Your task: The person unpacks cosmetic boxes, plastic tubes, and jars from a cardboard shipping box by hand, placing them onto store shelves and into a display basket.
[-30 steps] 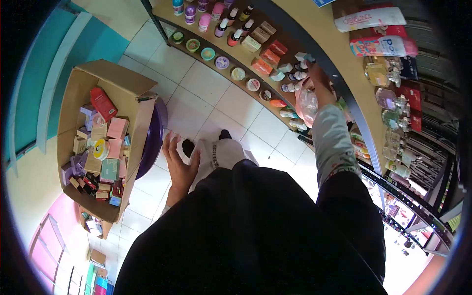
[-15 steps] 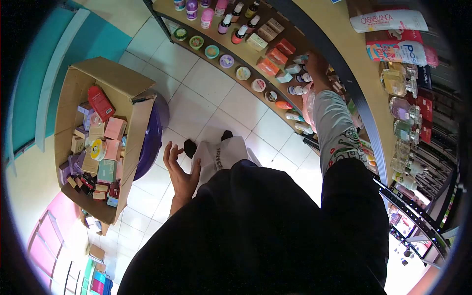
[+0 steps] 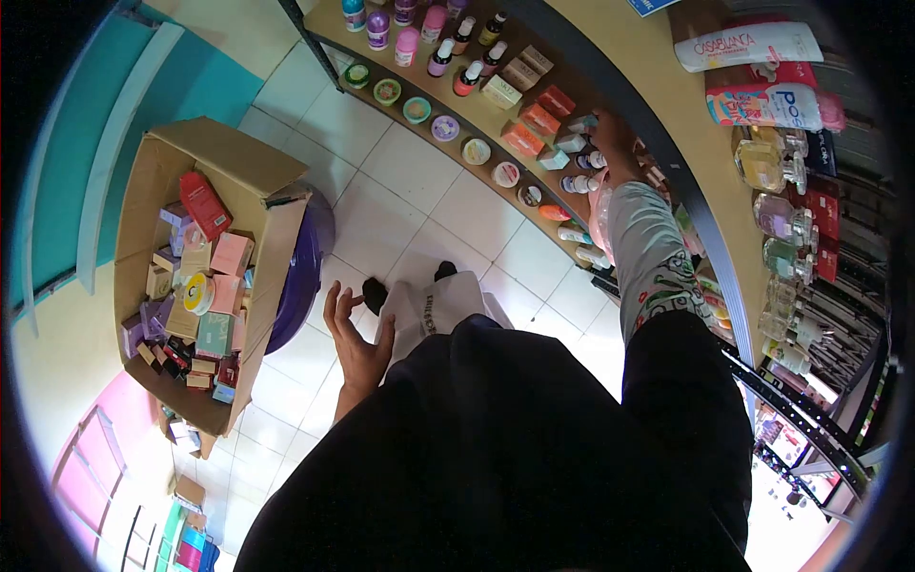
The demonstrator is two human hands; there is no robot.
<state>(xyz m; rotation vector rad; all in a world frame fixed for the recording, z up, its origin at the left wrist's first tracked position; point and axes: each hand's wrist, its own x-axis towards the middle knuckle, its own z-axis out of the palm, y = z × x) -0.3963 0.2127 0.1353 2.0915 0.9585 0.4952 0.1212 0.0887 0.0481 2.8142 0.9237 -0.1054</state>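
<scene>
My right hand (image 3: 616,143) reaches into the shelf under the upper board, its fingers closed at a small pale grey-blue box (image 3: 583,124) at the back of a short row. Shadow partly hides the fingertips. In front of it stand more pale boxes (image 3: 554,158). To the left are orange boxes (image 3: 522,138); to the right, small white bottles with dark caps (image 3: 578,183). A pink rounded item (image 3: 599,214) lies beside my right wrist. My left hand (image 3: 360,345) hangs by my thigh, holding nothing, fingers apart and slightly curled.
A cardboard box (image 3: 250,324) full of small cosmetic boxes stands at the left, against a purple tub (image 3: 303,272). Round jars (image 3: 445,129) line the shelf's front edge. Perfume bottles (image 3: 762,167) and tubes (image 3: 749,46) stand on the upper board (image 3: 620,48).
The view has shifted slightly, so the cardboard box and the shelf's left part sit a little further right. My right hand stays among the small boxes; my left hand stays open.
</scene>
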